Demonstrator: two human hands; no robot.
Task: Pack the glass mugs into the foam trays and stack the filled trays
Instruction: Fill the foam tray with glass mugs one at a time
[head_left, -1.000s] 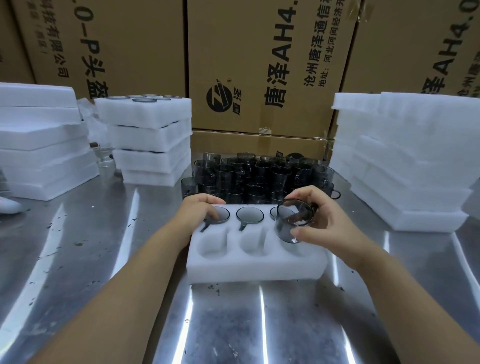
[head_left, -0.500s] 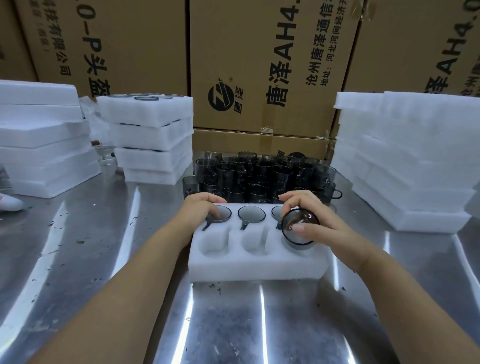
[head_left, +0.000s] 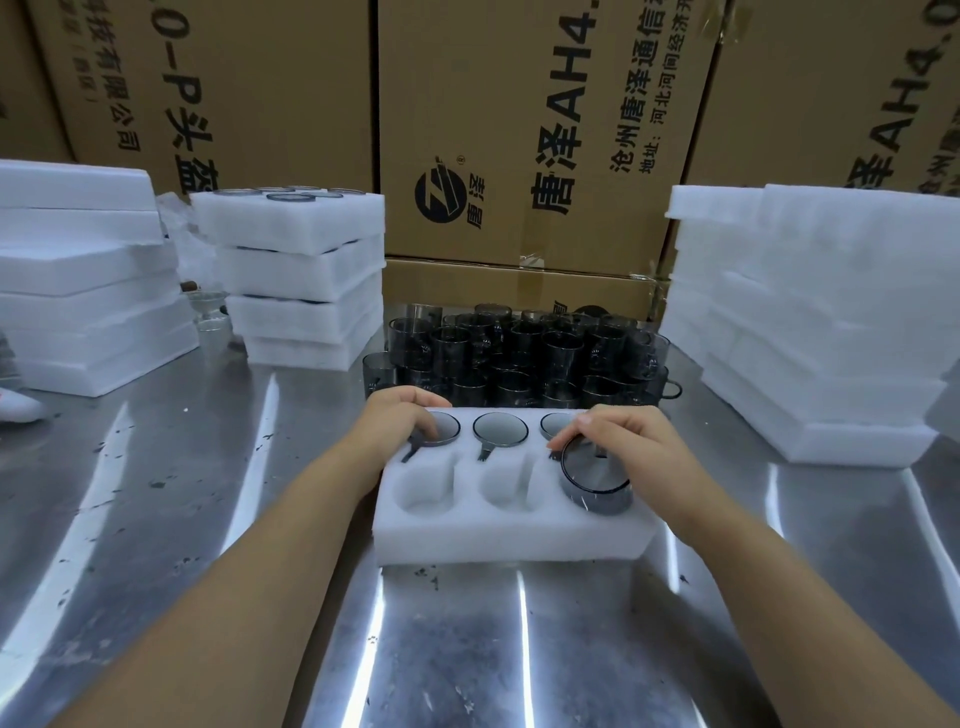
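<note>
A second ago the right hand (head_left: 628, 441) carried the mug (head_left: 595, 478) tilted in the air over the foam tray (head_left: 509, 540). Now the mug stands upright, part-sunk in the tray's pocket at 4 o'clock, with its rim still above the foam. The right hand's fingers are curled over the far side of that rim and the thumb touches its left edge, so the hand clasps the mug. The left hand (head_left: 400, 421) has not shifted (same corner as before): it holds the tray at 10 o'clock, fingers bent over the far edge, thumb on the rim of the back-left mug (head_left: 447, 434). The other two near pockets are empty. The back-middle mug (head_left: 500, 430) is seated flush, and the back-right mug (head_left: 556, 422) is half covered by the right hand. The held mug's handle is hidden under the fingers and its base is lost inside the foam. At 12 o'clock beyond the tray, the loose mugs (head_left: 519, 353) crowd too densely to count. The stack of filled trays (head_left: 301, 280) stands at 11 o'clock on the metal table (head_left: 208, 519). Plain foam piles stand at 9 o'clock (head_left: 88, 291) and 2 o'clock (head_left: 810, 322). The cardboard boxes (head_left: 519, 130) behind are cut off at the top.
</note>
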